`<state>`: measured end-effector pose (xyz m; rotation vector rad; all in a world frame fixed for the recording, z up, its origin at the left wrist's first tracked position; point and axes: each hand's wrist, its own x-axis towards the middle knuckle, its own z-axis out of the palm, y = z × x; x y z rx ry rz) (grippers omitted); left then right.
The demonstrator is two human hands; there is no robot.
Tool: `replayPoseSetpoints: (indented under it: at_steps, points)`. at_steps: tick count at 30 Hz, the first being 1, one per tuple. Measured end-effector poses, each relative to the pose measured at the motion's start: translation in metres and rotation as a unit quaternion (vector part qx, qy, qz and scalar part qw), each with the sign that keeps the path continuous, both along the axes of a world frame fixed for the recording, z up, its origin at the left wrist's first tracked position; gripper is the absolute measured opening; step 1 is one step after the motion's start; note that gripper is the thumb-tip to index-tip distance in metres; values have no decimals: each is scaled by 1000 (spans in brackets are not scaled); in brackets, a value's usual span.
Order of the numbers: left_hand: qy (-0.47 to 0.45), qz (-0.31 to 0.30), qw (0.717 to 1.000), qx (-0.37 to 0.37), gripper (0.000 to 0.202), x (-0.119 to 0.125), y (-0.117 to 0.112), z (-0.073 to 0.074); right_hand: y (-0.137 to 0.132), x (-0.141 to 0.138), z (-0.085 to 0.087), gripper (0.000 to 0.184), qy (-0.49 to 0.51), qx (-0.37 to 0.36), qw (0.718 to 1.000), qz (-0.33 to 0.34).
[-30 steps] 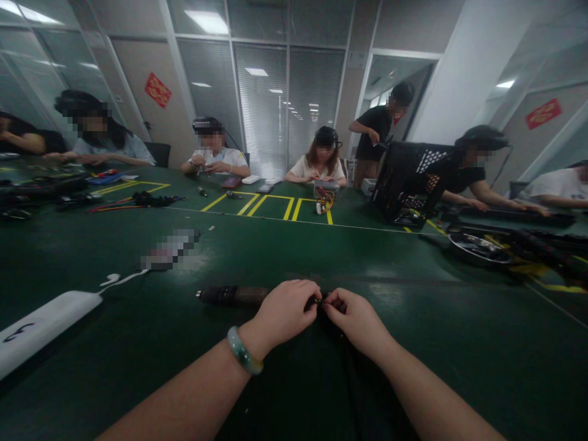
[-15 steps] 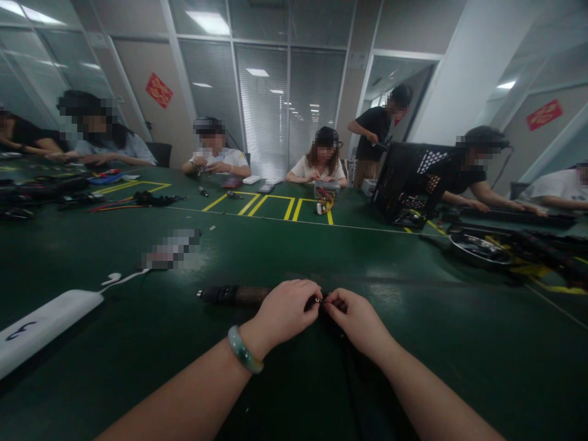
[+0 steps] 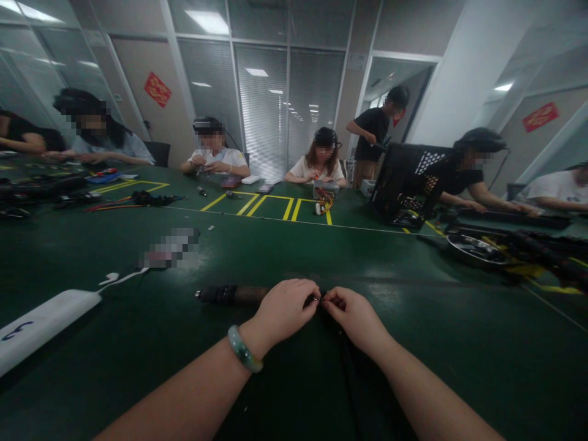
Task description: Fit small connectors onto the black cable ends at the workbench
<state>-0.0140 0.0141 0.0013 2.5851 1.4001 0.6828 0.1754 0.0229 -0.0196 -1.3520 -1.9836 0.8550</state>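
On the green table lies a dark rod-like tool [image 3: 234, 295] with a brownish sleeve and a shiny metal tip at its left end; I cannot tell its kind. My left hand [image 3: 288, 311] lies over its right part, fingers curled in a pinch around a small shiny metal piece [image 3: 316, 299]. Close against that piece, my right hand [image 3: 351, 315] is closed in a pinch; what its fingertips hold is too small to make out. A dark strip, perhaps a cable or strap, runs from below the right hand toward me. A jade-coloured bangle [image 3: 244, 349] circles my left wrist.
A white power strip [image 3: 50, 327] lies at left, with a blurred-out object [image 3: 169, 248] beyond it. Dark parts and wires [image 3: 142, 199] lie farther left. A black computer case [image 3: 404, 184] and a metal-rimmed round part [image 3: 475, 250] stand right. Several people work around the table.
Hardly anything differs. Both hands keep their pinch at the small metal piece, with only slight finger movement; the view has shifted a little.
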Motion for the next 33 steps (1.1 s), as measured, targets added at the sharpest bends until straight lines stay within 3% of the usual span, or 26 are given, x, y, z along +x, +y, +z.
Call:
replayPoseSetpoints:
  at_steps: [21,33]
  points:
    - [-20,-17,1000,4,16,-1,-1,1,0,2,-5,10,5,-10,1000,3]
    - [-1,3,1000,0,17,0,0,0,-1,1,-1,10,13,-22,1000,3]
